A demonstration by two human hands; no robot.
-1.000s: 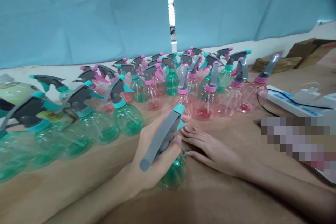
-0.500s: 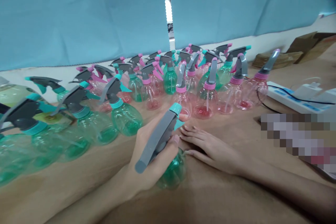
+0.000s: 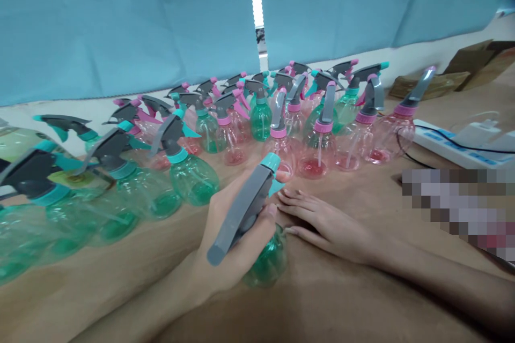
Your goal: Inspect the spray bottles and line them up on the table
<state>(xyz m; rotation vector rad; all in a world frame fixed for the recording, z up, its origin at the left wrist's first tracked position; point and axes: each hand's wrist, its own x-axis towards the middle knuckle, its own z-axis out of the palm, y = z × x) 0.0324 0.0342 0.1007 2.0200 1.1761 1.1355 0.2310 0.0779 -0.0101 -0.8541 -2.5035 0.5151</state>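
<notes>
My left hand is closed round the neck of a green spray bottle with a grey head and teal nozzle. Its fingers wrap under the head near the teal trigger, and much of the neck is hidden behind them. The bottle's base appears to rest on the table. To its right, my right hand lies flat on the table, palm down and fingers stretched out, holding nothing. Just beyond the hands stands a pink spray bottle. Another green spray bottle is left of my left hand.
Several more green and pink spray bottles stand in rows at the left and back of the brown table. A white power strip with cables lies at the right, beside a blurred-out flat object. Brown cardboard sits behind it. A blue sheet covers the wall.
The view has shifted very slightly. Both hands keep their positions, the left still round the green spray bottle and the right still flat on the table.
</notes>
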